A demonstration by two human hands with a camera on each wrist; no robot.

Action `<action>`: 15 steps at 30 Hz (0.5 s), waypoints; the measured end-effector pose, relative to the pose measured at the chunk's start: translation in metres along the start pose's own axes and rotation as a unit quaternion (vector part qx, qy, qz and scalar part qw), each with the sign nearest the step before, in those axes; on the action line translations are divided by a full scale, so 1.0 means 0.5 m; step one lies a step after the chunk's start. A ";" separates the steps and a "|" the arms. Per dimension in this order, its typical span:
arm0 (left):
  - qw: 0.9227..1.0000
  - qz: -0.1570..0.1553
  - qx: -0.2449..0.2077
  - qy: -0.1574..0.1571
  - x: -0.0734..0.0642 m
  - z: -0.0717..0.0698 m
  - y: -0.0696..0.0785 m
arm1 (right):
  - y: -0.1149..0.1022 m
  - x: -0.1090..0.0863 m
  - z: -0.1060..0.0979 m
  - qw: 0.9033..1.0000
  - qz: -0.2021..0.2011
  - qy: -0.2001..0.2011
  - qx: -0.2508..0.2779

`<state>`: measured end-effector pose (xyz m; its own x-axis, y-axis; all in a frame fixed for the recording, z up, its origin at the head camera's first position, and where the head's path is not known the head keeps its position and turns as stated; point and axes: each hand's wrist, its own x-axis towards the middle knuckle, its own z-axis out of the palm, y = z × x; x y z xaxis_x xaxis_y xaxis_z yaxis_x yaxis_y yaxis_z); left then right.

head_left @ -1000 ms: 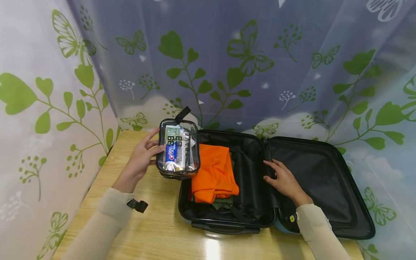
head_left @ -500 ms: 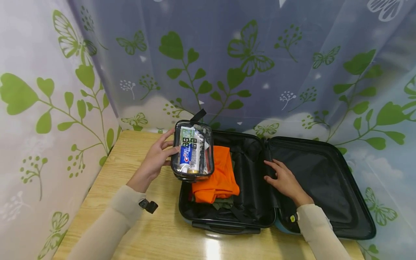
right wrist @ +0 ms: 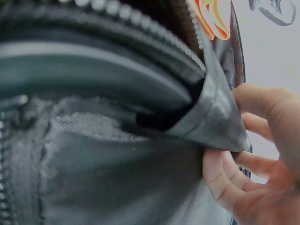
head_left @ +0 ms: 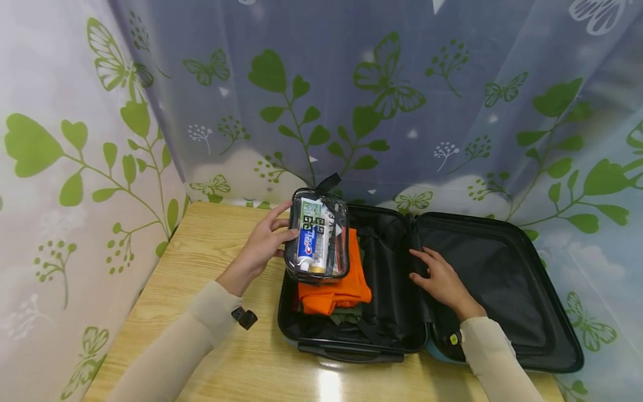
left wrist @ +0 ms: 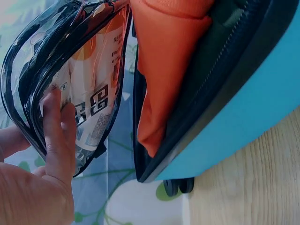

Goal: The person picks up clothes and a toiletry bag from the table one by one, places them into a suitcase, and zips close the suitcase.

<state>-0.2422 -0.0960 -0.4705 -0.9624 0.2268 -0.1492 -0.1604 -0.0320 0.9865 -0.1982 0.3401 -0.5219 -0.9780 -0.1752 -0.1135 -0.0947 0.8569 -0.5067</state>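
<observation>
My left hand (head_left: 258, 245) grips the left side of a clear, black-trimmed toiletry bag (head_left: 317, 234), its thumb on the front. Through the plastic show a blue-and-white toothpaste tube and other tubes. The bag is over the left part of an open black-lined suitcase (head_left: 394, 279), covering part of a folded orange garment (head_left: 359, 279). In the left wrist view the bag (left wrist: 98, 101) is apart from the orange cloth (left wrist: 171, 61). My right hand (head_left: 444, 282) rests at the suitcase's hinge side, fingers spread, touching the lining (right wrist: 218, 115).
The suitcase lid (head_left: 492, 279) lies open to the right. Dark green cloth (head_left: 346, 315) shows beneath the orange garment. A wooden table (head_left: 201, 251) carries everything. Behind it hangs a curtain (head_left: 321, 84) printed with leaves and butterflies.
My left hand has carried the toiletry bag rightward, from the suitcase's left edge to above the orange garment. The right hand has stayed at the hinge side.
</observation>
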 end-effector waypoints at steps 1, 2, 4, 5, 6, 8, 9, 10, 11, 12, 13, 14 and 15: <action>1.000 0.000 0.000 -0.002 0.000 0.005 0.000 | 0.001 0.000 0.000 1.000 0.000 0.000 -0.001; 1.000 -0.001 -0.002 -0.004 0.000 0.009 0.001 | 0.003 0.000 0.000 1.000 -0.001 0.000 -0.001; 1.000 0.000 -0.004 -0.008 0.001 0.017 0.002 | 0.005 0.000 0.001 1.000 -0.003 0.001 -0.002; 1.000 0.000 -0.005 -0.010 0.001 0.021 0.002 | 0.005 0.001 0.001 1.000 -0.004 0.002 -0.003; 1.000 0.000 -0.006 -0.012 0.002 0.025 0.002 | 0.006 0.001 0.001 1.000 -0.005 0.003 -0.004; 1.000 0.001 -0.005 -0.016 0.005 0.032 0.003 | 0.006 0.002 0.000 1.000 -0.006 0.005 -0.004; 1.000 0.000 -0.005 -0.017 0.006 0.036 0.003 | 0.006 0.002 0.000 1.000 -0.007 0.005 -0.004; 1.000 0.000 -0.004 -0.018 0.007 0.040 0.004 | 0.006 0.002 0.000 1.000 -0.007 0.005 -0.005; 1.000 -0.001 -0.003 -0.020 0.009 0.043 0.004 | 0.005 0.002 0.000 1.000 -0.007 0.005 -0.005; 1.000 -0.002 -0.002 -0.022 0.009 0.047 0.004 | 0.005 0.002 0.000 1.000 -0.008 0.005 -0.006; 1.000 -0.004 -0.001 -0.024 0.010 0.051 0.005 | 0.005 0.001 0.000 1.000 -0.009 0.005 -0.007; 1.000 -0.003 0.002 -0.026 0.011 0.054 0.005 | 0.005 0.001 0.000 1.000 -0.009 0.005 -0.007; 1.000 -0.003 0.004 -0.028 0.012 0.059 0.006 | 0.005 0.001 0.000 1.000 -0.010 0.006 -0.008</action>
<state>-0.2421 -0.0662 -0.4666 -0.9478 0.2805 -0.1515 -0.1644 -0.0227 0.9861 -0.1989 0.3422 -0.5235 -0.9778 -0.1871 -0.0940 -0.1172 0.8611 -0.4948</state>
